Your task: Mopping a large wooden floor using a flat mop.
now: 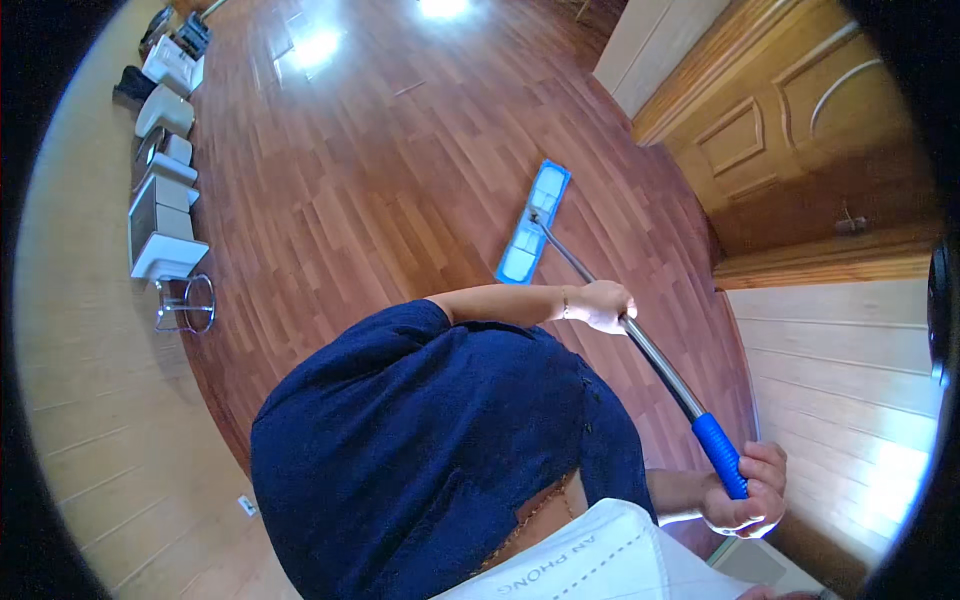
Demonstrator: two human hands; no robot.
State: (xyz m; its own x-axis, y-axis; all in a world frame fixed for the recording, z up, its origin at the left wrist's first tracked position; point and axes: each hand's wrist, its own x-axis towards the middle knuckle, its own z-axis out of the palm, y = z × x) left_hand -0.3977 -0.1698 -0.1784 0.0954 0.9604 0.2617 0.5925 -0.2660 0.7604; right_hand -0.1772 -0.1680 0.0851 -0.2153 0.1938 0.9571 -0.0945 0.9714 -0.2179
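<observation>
A flat mop with a blue, pale-panelled rectangular head [520, 250] lies on the brown wood floor ahead of me. Its metal pole [662, 368] slants from the head back toward my right side. My left hand [603, 305] reaches across in front of my body, closed around the middle of the pole. Lower down, by my right side, my right hand [748, 498] is wrapped around the end of the blue handle grip [718, 452]. My navy sleeve and shirt [420, 430] cover much of the lower view.
Along the left wall stand a clear stool-like stand [186, 304], a white-and-grey cabinet-like unit [170, 235] and several pale household items. A carved wooden door [735, 150] and white panelling [830, 350] line the right side. The wood floor [330, 190] stretches far ahead, with bright reflections.
</observation>
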